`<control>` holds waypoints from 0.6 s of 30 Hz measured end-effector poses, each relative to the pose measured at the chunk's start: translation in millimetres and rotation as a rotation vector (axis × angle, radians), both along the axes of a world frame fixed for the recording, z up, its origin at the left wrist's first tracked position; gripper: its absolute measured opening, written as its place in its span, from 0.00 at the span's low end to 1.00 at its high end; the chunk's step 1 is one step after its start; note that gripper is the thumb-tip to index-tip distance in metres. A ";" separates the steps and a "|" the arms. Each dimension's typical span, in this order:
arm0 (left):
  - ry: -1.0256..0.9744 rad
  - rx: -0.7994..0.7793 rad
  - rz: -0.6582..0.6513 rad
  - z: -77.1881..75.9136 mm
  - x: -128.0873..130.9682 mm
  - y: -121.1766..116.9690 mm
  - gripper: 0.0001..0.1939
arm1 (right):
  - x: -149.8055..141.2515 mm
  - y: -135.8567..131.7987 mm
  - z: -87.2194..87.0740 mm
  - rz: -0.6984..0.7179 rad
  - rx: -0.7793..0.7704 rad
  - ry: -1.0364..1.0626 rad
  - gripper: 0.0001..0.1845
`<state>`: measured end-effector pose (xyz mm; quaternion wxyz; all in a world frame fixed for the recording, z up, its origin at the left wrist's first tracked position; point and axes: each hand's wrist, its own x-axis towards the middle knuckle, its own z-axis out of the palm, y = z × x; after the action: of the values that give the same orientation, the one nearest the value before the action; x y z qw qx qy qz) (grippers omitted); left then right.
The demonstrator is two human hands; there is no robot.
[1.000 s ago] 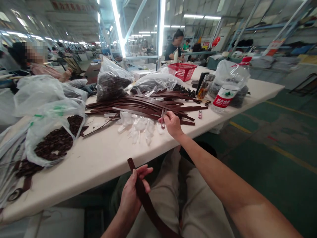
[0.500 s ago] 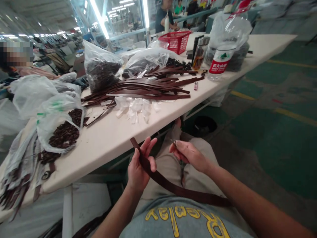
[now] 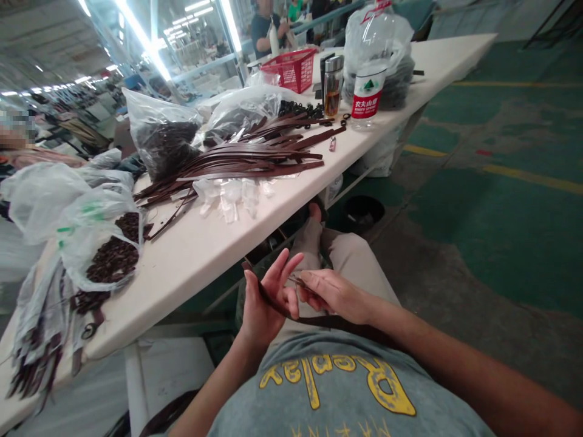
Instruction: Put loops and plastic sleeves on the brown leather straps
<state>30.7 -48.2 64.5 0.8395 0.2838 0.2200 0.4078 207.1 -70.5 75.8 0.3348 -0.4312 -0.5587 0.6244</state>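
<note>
The left hand (image 3: 268,303) pins a dark brown strap (image 3: 339,325) under its thumb, the upper fingers spread; the strap runs across the lap, beside the table (image 3: 182,282). The right hand (image 3: 337,294) pinches small metal snips (image 3: 296,280) — their tips near the left fingers. More straps (image 3: 237,159) lie heaped on the table.

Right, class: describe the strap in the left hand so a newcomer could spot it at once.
Find the long pale table and look past its near edge to the person's lap. There the left hand holds a dark brown strap, its end showing beside the thumb. Unlike the brown strips heaped on the table, it is held singly, off the tabletop.
</note>
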 end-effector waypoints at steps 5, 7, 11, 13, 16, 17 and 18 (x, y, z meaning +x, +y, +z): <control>0.054 0.070 -0.053 -5.2 4.8 -6.3 0.41 | 7.4 0.0 -3.1 0.108 -0.010 -0.063 0.31; 0.083 0.069 -0.067 -5.0 6.6 -9.5 0.41 | 10.4 0.6 -7.5 0.126 -0.021 -0.088 0.32; 0.131 0.053 -0.110 -4.1 10.5 -14.7 0.41 | 12.6 0.0 -14.5 0.124 -0.083 -0.113 0.32; 0.143 0.056 -0.127 -5.5 11.7 -16.0 0.41 | 12.6 -1.2 -15.6 0.120 -0.103 -0.109 0.32; 0.159 0.050 -0.146 -8.7 12.6 -17.1 0.41 | 12.7 -2.9 -15.8 0.111 -0.113 -0.096 0.32; 0.166 0.046 -0.148 -9.6 12.8 -17.3 0.41 | 12.7 -3.4 -16.1 0.109 -0.115 -0.092 0.32; 0.172 0.041 -0.149 -10.4 13.1 -17.6 0.41 | 12.7 -3.9 -16.6 0.104 -0.116 -0.088 0.32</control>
<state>43.7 -65.8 54.1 0.8394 0.3504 0.2612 0.3231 219.8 -74.5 59.2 0.2514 -0.4472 -0.5575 0.6527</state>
